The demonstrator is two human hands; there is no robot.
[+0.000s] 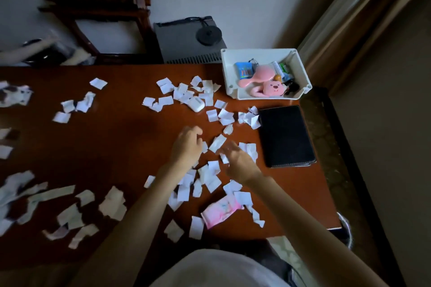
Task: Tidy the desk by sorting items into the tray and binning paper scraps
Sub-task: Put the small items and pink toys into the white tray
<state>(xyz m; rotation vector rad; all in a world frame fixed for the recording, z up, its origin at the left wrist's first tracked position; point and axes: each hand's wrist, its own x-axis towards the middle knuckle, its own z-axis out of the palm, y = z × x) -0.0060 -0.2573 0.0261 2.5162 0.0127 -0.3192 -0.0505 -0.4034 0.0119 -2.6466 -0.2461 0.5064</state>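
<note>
Several white paper scraps (211,177) lie scattered over the brown desk (112,137). My left hand (186,144) hovers over the middle pile with its fingers curled down; blur hides whether it holds a scrap. My right hand (238,161) rests beside it, fingers stretched left onto a scrap (218,143). A white tray (300,65) at the back right holds a pink toy, a blue pack and small items. A white earbud case (196,103) sits among the far scraps. A pink tissue pack (220,213) lies near the front edge.
A black notebook (285,135) lies right of my hands, in front of the tray. Longer torn strips (53,193) cover the front left. A black-and-white patterned item (14,95) is at the far left. Behind the desk stand a dark chair (93,14) and a grey box (186,39).
</note>
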